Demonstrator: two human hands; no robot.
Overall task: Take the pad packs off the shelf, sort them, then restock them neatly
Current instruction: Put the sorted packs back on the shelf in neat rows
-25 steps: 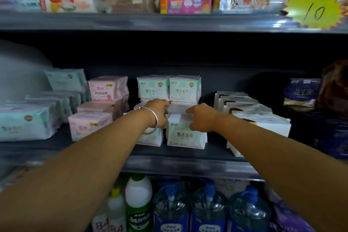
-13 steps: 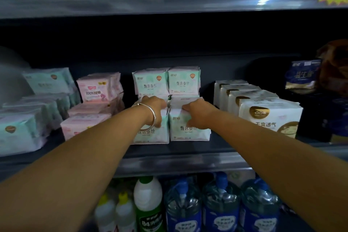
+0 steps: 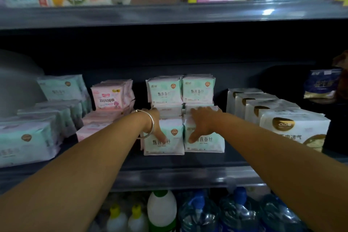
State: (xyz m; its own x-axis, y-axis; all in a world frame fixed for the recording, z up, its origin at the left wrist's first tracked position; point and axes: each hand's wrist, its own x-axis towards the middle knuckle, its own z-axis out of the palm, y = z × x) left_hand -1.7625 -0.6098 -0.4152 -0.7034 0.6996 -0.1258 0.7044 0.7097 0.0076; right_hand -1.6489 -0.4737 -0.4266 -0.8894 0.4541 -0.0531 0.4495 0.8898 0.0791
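Lettering on the left mint pack [image 3: 163,144] and right mint pack [image 3: 206,142] reads 甄选蚕丝; they stand touching on the shelf [image 3: 169,175]. Left of them I see pink packs [image 3: 109,96] marked 100%纯棉. My left hand [image 3: 156,124] grips the left pack, thumb down its face, and my right hand [image 3: 203,120] grips the right pack likewise.

Both arms reach forward, nearly straight, and converge. The left hand [image 3: 156,125] grips the left pack [image 3: 170,147], thumb down its front and fingers over its top. Just beside it, the right hand [image 3: 202,122] grips the right pack [image 3: 211,144] likewise.
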